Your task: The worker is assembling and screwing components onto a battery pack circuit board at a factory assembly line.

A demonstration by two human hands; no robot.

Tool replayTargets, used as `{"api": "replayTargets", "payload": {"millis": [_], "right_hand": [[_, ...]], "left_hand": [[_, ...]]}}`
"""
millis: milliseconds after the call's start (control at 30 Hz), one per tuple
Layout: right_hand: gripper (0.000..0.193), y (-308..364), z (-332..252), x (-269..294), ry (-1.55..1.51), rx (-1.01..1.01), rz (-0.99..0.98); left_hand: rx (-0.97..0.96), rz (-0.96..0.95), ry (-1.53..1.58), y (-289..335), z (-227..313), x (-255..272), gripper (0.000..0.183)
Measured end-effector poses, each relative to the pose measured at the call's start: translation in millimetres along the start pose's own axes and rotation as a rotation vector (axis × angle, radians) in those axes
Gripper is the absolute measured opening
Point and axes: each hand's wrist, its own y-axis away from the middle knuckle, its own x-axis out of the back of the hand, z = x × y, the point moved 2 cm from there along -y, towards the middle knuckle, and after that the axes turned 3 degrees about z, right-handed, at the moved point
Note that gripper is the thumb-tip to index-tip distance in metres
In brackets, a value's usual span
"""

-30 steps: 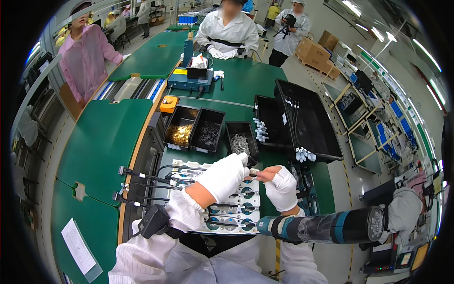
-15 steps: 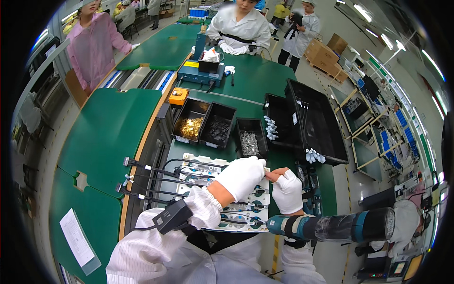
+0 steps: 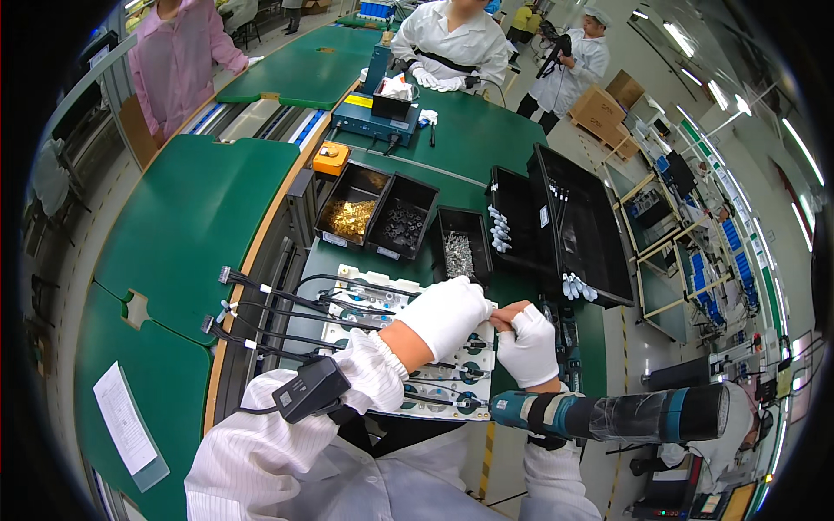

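Observation:
My left hand (image 3: 452, 314), in a white glove, is closed with its fingertips at the right edge of a white plate (image 3: 408, 284) fitted with round metal and teal parts. Beside it my right hand (image 3: 527, 346), gloved with bare fingertips, pinches at the same spot; whatever lies between the fingers is too small to make out. Black cables (image 3: 287, 314) with connectors run leftward from the plate. A teal and black cordless screwdriver (image 3: 617, 415) stretches across the view over my right wrist, its tip end near the plate's lower right corner. A black box (image 3: 311, 390) is on my left wrist.
Beyond the plate stand black bins of brass-coloured parts (image 3: 351, 215), dark nuts (image 3: 403, 224) and silver screws (image 3: 458, 252). Larger black trays (image 3: 599, 234) sit to the right. A blue device (image 3: 375, 123) is farther back. Across the bench a person (image 3: 456, 48) rests gloved hands on it.
The whole view has shifted slightly. Both hands stay together at the plate's right edge, with only small finger movement; the screwdriver keeps its place.

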Motion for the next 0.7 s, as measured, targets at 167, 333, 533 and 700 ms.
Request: {"api": "replayTargets", "payload": {"millis": [167,333,533,700], "right_hand": [[0.011,0,4,0,-0.111,-0.152,-0.031],[0.01,18,15,-11,-0.315,-0.323,0.044],[0.03,38,0,-1,-0.598,-0.742,0.264],[0.096,65,-44,51,-1.497,-0.09,0.386]], "left_hand": [[0.061,0.07,0.11,1,-2,-4,0.009],[0.046,0.063,0.136,-2,1,-2,0.01],[0.073,0.034,0.122,1,2,2,0.01],[0.109,0.039,0.144,2,5,16,0.011]]}}
